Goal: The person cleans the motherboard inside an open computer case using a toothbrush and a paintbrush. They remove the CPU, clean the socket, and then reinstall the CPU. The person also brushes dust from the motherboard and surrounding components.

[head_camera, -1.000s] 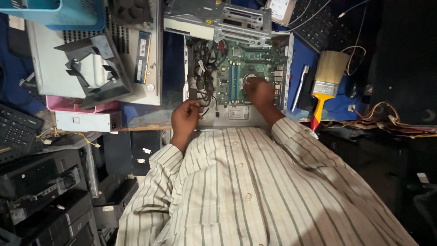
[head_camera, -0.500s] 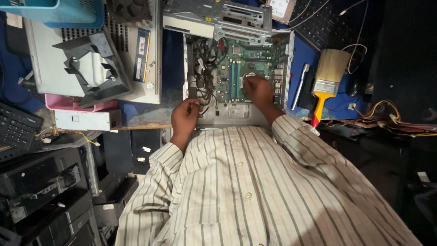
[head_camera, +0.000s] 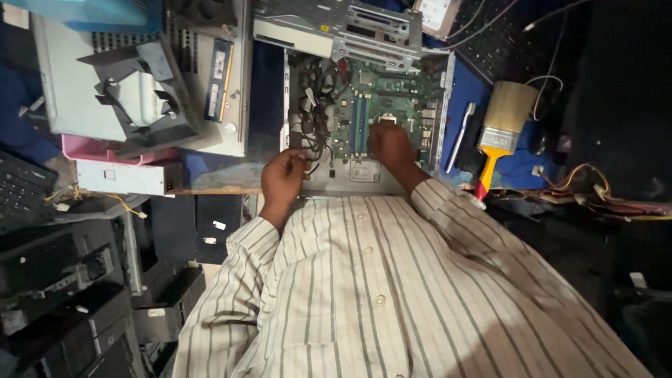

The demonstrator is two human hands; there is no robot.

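Fingers of my left hand (head_camera: 282,176) curl around black cables (head_camera: 313,136) at the open computer case (head_camera: 364,112); my right hand (head_camera: 390,143) (grip unclear) rests on its green motherboard (head_camera: 378,94); paintbrush (head_camera: 498,126) lies nearby.

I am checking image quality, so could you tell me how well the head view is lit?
Head view: the green motherboard and both hands, left hand, right hand, are lit and fairly sharp; the right edge and lower left sink into deep shadow.

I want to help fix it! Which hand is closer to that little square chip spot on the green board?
Right hand: it rests beside the socket. Left hand is at the cables.
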